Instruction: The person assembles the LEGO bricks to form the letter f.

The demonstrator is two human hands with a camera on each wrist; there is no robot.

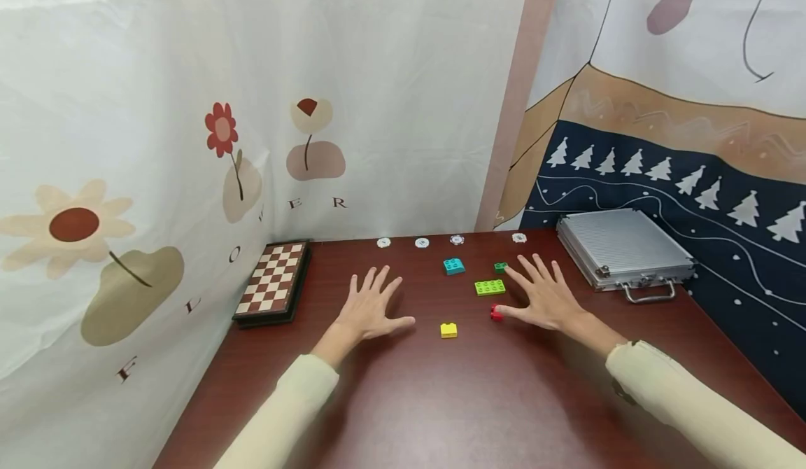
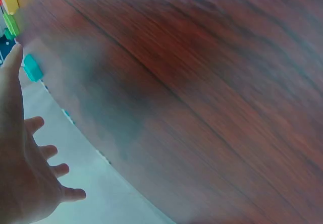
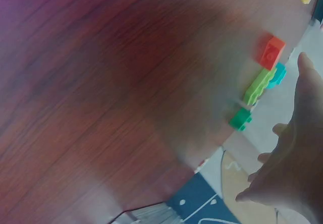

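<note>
Both hands hover over the dark red wooden table with fingers spread and nothing held. My left hand [image 1: 368, 308] is left of a yellow toy brick [image 1: 448, 330]. On the other side, my right hand [image 1: 543, 296] is nearest a red brick [image 1: 496, 312], its thumb overlapping that brick in the head view. Close to the right fingertips lies a small dark green brick [image 1: 500, 267]. A lime green brick [image 1: 490, 288] and a teal brick [image 1: 453, 266] sit between the hands. In the right wrist view the red brick [image 3: 271, 52] stands apart from the right thumb.
A checkered board box [image 1: 272, 280] stands at the table's left edge. At the back right lies a silver case [image 1: 623, 245] with its handle facing me. Several white chips, one of them a round chip [image 1: 422, 243], line the back edge below the printed curtain [image 1: 403, 105].
</note>
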